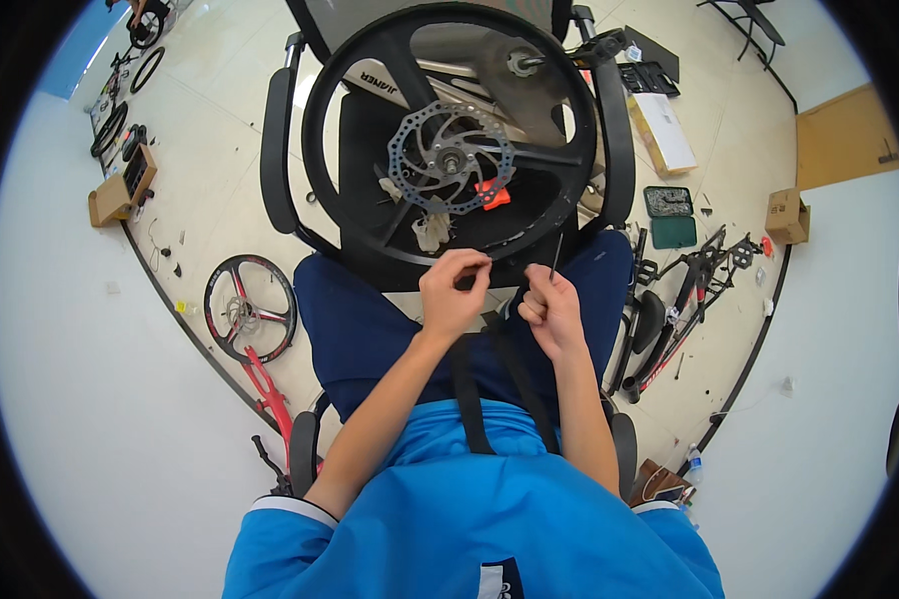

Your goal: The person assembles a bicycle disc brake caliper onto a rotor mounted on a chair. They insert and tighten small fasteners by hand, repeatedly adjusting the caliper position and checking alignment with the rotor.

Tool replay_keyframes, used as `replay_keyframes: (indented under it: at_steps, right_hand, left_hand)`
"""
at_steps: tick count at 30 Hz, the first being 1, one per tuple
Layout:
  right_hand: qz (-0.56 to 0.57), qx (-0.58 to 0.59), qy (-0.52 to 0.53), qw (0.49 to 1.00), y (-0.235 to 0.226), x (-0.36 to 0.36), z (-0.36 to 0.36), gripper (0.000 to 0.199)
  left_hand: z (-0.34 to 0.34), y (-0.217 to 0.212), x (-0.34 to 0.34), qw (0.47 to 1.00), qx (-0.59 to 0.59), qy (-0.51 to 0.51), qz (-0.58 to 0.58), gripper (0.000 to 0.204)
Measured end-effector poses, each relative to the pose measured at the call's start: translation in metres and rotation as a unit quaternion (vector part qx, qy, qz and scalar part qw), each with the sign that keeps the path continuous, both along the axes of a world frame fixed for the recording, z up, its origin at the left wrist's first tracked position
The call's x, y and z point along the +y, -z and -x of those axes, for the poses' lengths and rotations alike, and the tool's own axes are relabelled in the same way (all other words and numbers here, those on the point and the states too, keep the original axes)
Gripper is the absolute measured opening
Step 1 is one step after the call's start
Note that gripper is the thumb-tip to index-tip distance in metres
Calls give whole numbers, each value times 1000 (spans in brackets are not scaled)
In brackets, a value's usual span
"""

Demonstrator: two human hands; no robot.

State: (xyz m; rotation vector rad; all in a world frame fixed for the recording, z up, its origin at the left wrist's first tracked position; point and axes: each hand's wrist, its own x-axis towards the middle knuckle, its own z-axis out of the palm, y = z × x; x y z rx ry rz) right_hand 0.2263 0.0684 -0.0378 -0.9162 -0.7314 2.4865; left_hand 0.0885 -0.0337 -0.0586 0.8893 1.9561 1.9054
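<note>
A black bicycle wheel [407,75] with a silver disc brake rotor [406,160] lies flat across the office chair in front of me. My left hand [454,295] is closed in a pinch just at the wheel's near rim; whatever its fingertips hold, if anything, is too small to make out. To its right, my right hand [552,307] is closed round a thin dark rod [556,256], which points up and away from me. Through the wheel's openings show a crumpled pale cloth or glove [432,232] and an orange object [491,195] on the black seat.
Armrests [279,150] flank the wheel. On the floor at right are a green case [673,232], a long carton [661,135] and a black bike frame [684,299]. At left, another wheel [216,299] joins a red frame [270,394]; a cardboard box [120,195] stands by the wall.
</note>
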Motion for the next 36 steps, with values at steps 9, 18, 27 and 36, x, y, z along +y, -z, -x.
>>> replay_keyframes:
  at_steps: [9, 18, 27, 36]
  right_hand:
    - [-141, -99, -62, 983, -14, -7, 47, 13]
    - [-215, -121, -87, 965, -26, 7, 68, 13]
    - [-227, -77, -28, 970, -29, 6, 97, 13]
    - [-248, -74, 48, 965, -20, 4, 141, 12]
  left_hand:
    - [24, -40, -15, 991, 122, 53, 28, 20]
    - [54, -41, -13, 953, 279, 106, 49, 24]
    - [73, -54, -7, 984, 173, 45, 27, 20]
    - [93, -46, 18, 983, -180, 27, 1, 17]
